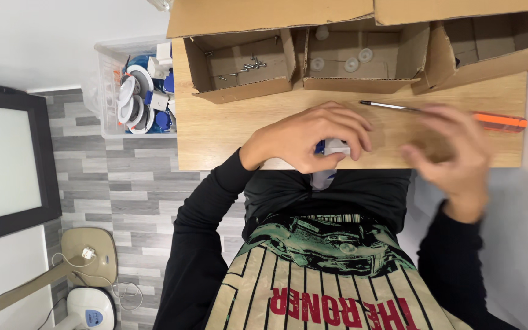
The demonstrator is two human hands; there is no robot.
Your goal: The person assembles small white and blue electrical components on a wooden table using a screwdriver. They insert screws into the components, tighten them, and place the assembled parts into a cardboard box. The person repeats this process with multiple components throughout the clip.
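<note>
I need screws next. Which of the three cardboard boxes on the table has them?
The left box, nearest the plastic bin: loose screws lie inside. The middle box holds white discs; the right box looks empty.

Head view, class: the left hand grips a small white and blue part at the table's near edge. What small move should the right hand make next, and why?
Probably close the right hand on the orange-handled screwdriver. That hand is blurred, empty as far as can be seen, and right beside the tool on the wooden table, while the left hand holds the small white and blue part.
</note>
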